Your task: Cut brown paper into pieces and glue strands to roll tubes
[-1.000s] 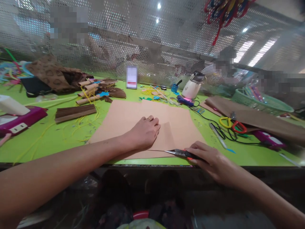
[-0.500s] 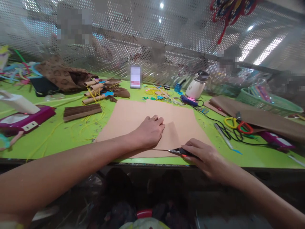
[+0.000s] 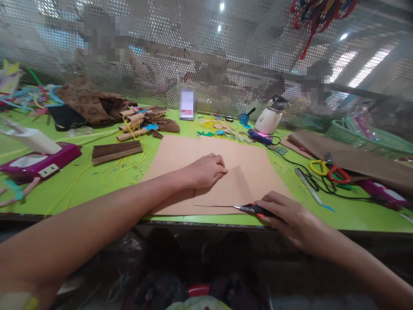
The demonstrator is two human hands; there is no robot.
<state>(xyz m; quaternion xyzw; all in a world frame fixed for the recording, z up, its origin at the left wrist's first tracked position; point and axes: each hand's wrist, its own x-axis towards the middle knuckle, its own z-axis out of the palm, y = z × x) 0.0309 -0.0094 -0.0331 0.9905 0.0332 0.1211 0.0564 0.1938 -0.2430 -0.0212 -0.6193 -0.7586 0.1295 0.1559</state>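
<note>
Sheets of tan craft paper lie at the table's front edge, with a dark line running along their near side. My left hand, a ring on one finger, rests on the paper with its fingers curled together at the top corner of a folded flap. My right hand is closed around scissors with a black and orange handle. Their metal tip points left and lies along the flap's lower edge. The handle is partly hidden by my fingers.
Rolled paper pieces and a fringed brown strip lie left, near a purple power strip. A phone stands behind. On the right are a white kettle-like container, yellow-and-red-handled scissors, a craft knife and a green basket.
The scissors have slid slightly right, and more of the dark line along the paper shows left of their tip. My left hand stays on the paper. The whole view has shifted a little.
</note>
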